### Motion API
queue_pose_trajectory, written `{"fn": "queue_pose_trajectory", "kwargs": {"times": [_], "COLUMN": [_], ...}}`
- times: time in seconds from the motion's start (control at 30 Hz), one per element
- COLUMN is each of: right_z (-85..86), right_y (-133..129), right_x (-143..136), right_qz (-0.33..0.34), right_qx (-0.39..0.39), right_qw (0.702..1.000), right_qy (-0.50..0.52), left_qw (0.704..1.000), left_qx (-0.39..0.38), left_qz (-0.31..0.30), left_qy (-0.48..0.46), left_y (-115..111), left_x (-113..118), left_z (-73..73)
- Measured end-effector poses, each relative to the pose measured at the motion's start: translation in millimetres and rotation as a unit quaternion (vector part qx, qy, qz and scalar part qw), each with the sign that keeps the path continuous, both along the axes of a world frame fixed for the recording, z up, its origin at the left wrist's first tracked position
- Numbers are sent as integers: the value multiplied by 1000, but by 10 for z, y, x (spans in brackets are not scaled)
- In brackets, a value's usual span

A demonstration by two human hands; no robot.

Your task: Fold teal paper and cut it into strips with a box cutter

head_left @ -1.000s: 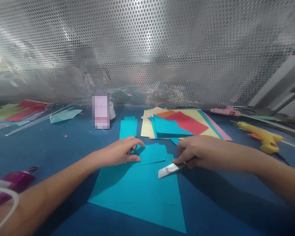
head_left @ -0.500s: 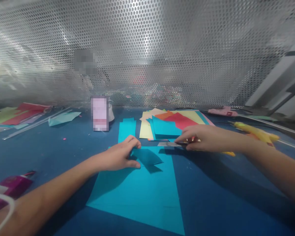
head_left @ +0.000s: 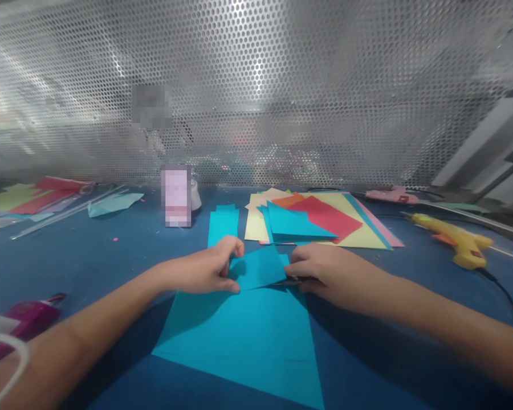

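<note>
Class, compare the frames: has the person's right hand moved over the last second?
Yes. The right hand went out toward the coloured paper stack, then came back left to the teal flap.

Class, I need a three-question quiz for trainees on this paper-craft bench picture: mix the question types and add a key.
1. True or false: the left hand pinches a lifted teal paper piece above the large teal sheet.
2. Which tool lies at the right of the blue table? A) scissors B) yellow glue gun C) stapler
3. Fill in: the stack of coloured papers lies ____ the right hand, towards the perforated screen.

Key: 1 true; 2 B; 3 beyond.
</note>
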State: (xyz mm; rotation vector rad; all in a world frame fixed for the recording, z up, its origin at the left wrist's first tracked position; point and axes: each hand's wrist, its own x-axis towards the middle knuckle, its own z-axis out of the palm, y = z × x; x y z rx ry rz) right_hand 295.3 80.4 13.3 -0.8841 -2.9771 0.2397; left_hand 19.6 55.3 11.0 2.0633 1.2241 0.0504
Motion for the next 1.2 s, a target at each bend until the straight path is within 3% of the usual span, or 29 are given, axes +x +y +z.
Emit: {"fn": "queue_pose_trajectory", "kwargs": {"times": [0.2,0.43,0.87,1.07,1.2], "right_z": [-21,20,67,-43,-28], "right_y": [44,72,91,104,69], "right_x": [-2,25,29,-5,-14], "right_qz": [0,73,96,103,114], "right_qx": [-33,-49,-33,1,6], "right_qw": [999,996,995,994,993], "right_qy": [26,4,2,36,20], "left_qw": [998,998,999,999,997], "left_qx": [15,-16,-18,10,54], "left_qz": [-60,-55,-22,-32,-57], "left_qy": [11,19,-24,-31,10], "left_y": [18,31,7,-7,9], "left_x": [-40,-26,-33,-5,-11], "left_z": [52,65,47,41,52]}}
